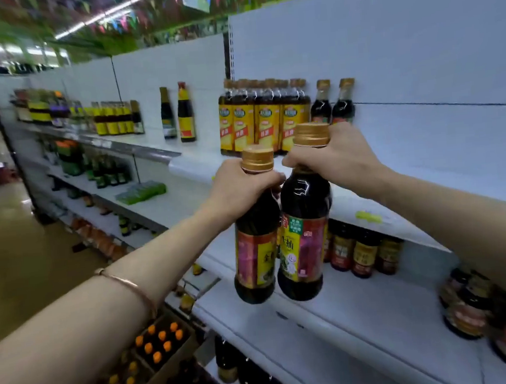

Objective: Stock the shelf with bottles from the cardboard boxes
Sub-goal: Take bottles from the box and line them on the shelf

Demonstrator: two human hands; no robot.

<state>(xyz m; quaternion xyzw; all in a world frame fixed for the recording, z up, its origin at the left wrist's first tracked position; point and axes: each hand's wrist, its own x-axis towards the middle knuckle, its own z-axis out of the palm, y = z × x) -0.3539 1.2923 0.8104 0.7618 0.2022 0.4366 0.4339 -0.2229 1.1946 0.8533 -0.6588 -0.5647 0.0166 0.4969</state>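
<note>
My left hand [240,186] grips the neck of a dark sauce bottle [255,253] with a gold cap. My right hand [333,158] grips the neck of a second, matching bottle [306,239] beside it. Both bottles hang upright in the air, side by side and touching, in front of the white shelf [396,161]. Two small dark bottles with gold caps [332,102] stand on that shelf just behind my right hand. Below my left forearm sits an open cardboard box [162,342] holding several bottles with orange caps.
A row of yellow-labelled bottles [265,120] stands on the upper shelf left of my hands. Short dark jars [364,252] sit on the shelf below. More jars [476,310] crowd the lower right. The aisle floor [11,243] lies to the left.
</note>
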